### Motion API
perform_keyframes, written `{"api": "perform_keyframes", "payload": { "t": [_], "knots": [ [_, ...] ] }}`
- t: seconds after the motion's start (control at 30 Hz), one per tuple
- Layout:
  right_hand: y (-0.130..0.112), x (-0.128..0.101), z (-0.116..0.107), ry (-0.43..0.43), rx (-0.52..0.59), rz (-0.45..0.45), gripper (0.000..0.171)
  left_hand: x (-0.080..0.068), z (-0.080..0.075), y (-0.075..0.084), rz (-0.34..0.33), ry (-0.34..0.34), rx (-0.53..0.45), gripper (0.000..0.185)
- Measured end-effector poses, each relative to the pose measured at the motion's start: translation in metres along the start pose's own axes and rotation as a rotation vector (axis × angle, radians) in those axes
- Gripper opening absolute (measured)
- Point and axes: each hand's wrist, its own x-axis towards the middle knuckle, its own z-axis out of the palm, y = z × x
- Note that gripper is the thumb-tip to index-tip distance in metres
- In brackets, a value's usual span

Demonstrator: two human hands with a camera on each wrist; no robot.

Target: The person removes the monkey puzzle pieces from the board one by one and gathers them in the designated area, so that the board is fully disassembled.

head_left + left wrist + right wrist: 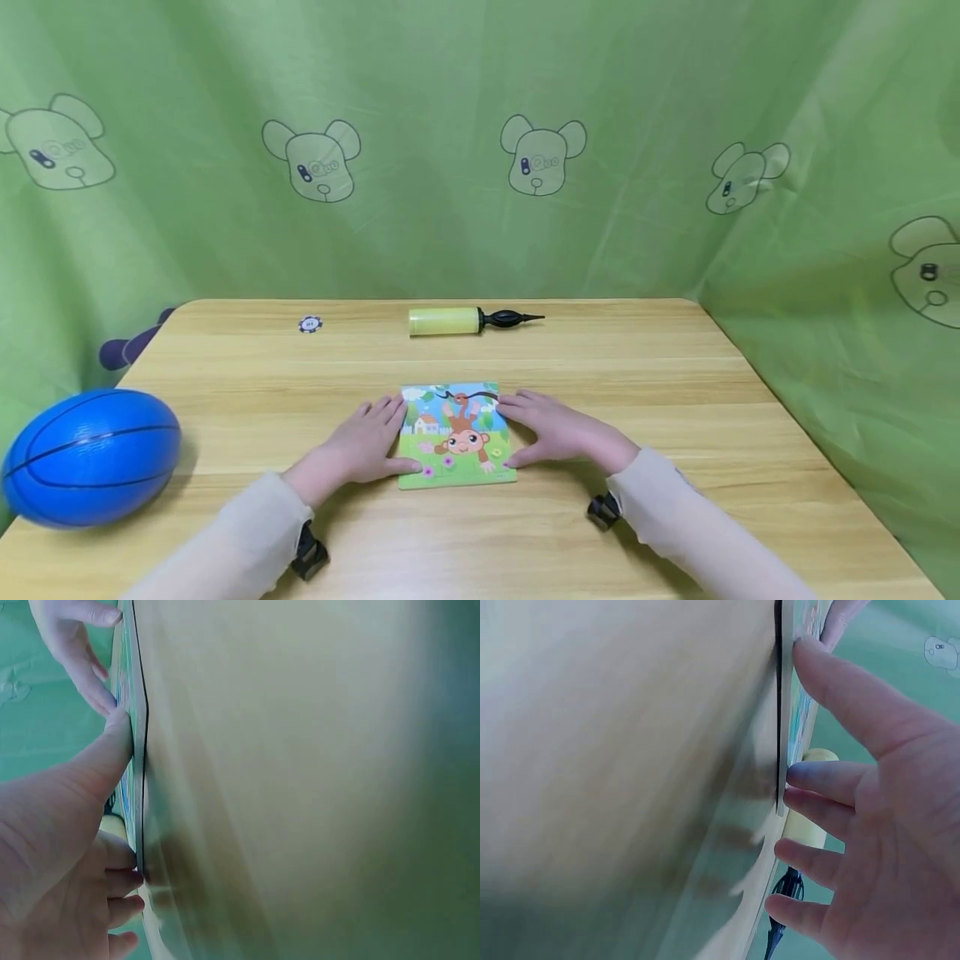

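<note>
Touching board edges: left hand, right hand; pump well apart.

the picture board is showing a brown monkey with a pinkish face, over blue sky and bright green grass, while pink and yellow flowers are dotting the green. the ball is gleaming bright blue under thin black lines. the pump is pairing pale yellow with black, and the chip is wearing dark and white edge blocks. the table is displaying light tan wood grain. the curtain is repeating dark-outlined animal heads on green. the sleeves are showing pale beige.
</note>
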Motion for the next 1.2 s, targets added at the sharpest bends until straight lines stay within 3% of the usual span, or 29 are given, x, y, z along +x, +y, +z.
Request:
{"api": "perform_keyframes", "payload": {
  "t": [0.2,0.6,0.9,1.2],
  "knots": [
    [0.006,-0.011,0.001,0.011,0.004,-0.026,0.083,0.001,0.003,0.009,-0.001,0.001,-0.003,0.092],
    [0.004,-0.007,-0.004,0.032,0.011,-0.032,0.075,0.003,0.006,0.009,-0.003,0.012,-0.007,0.093],
    [-0.013,0.034,-0.012,0.124,0.01,-0.133,0.055,0.002,0.004,0.009,-0.014,0.005,-0.006,0.093],
    [-0.042,0.081,-0.007,0.041,0.006,-0.155,0.054,0.002,0.003,0.01,-0.007,0.011,-0.005,0.093]
  ]
}}
